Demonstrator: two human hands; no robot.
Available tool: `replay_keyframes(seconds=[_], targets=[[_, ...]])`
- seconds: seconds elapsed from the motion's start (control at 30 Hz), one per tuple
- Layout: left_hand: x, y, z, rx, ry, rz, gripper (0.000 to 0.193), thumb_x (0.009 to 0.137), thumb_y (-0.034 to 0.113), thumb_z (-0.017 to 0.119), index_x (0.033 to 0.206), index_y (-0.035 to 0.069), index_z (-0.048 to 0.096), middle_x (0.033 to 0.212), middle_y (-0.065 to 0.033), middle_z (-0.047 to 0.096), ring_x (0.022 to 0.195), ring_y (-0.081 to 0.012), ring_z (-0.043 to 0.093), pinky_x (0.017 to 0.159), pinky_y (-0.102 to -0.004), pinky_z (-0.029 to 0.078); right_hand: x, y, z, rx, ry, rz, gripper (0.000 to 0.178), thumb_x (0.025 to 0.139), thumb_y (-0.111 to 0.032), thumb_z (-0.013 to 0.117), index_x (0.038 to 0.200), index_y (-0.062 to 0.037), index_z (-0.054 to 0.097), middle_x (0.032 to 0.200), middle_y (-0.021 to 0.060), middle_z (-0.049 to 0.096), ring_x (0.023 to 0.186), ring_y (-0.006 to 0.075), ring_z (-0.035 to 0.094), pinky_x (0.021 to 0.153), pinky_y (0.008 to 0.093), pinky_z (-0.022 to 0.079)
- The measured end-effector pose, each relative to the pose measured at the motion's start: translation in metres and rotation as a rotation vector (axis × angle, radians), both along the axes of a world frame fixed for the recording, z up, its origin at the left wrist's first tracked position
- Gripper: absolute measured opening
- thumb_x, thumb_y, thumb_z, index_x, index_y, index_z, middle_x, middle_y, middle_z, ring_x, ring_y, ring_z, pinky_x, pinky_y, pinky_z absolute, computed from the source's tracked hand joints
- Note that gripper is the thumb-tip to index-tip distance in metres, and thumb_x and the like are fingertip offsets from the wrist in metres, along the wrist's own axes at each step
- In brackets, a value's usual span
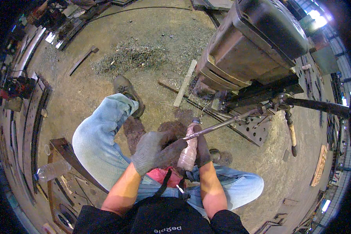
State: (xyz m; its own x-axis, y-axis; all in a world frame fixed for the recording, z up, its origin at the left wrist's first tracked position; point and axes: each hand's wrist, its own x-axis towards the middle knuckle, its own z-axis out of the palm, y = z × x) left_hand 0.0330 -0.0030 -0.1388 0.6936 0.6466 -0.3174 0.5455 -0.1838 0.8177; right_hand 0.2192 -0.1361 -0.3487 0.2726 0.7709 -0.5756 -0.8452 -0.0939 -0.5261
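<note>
My left hand [154,150], in a grey work glove with darkened fingers, closes around the near end of a long metal rod [218,125]. The rod slopes up and right to a joint beside the machine. My right hand [203,148], in a dark glove, is wrapped around the right side of a clear plastic bottle [187,155] with a pinkish-brown tint. The bottle tilts between my hands above my lap, and the rod crosses in front of its upper part. Its far-side grip is partly hidden.
A large brown metal machine housing [245,50] stands at the far right. A dark-tipped handle [291,132] hangs from its joint. Metal shavings [138,56] and a hammer [84,60] lie on the floor. Another clear bottle [54,171] lies at left near steel pieces.
</note>
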Motion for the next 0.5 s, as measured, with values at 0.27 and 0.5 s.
replay_keyframes(seconds=[0.27, 0.5], targets=[[0.002, 0.0, 0.003, -0.02, -0.012, -0.01, 0.052, 0.09, 0.059, 0.064, 0.09, 0.008, 0.073, 0.076, -0.0218, 0.067, 0.075, -0.0433, 0.068, 0.063, -0.0492, 0.05, -0.005, 0.012, 0.031, -0.056, 0.09, -0.086, 0.022, 0.102, -0.037, 0.061, 0.106, -0.0156, 0.063, 0.09, -0.003, 0.061, 0.08, 0.0108, 0.06, 0.072, 0.0285, 0.052], [0.0, -0.001, -0.002, 0.067, -0.025, -0.023, 0.053, 0.09, 0.06, 0.063, 0.089, 0.008, 0.073, 0.076, -0.0214, 0.067, 0.075, -0.044, 0.067, 0.063, -0.0502, 0.049, -0.001, -0.001, 0.009, 0.011, 0.054, -0.009, 0.036, 0.106, -0.041, 0.053, 0.128, -0.0122, 0.059, 0.111, -0.0028, 0.06, 0.103, 0.0114, 0.056, 0.094, 0.0272, 0.047]])
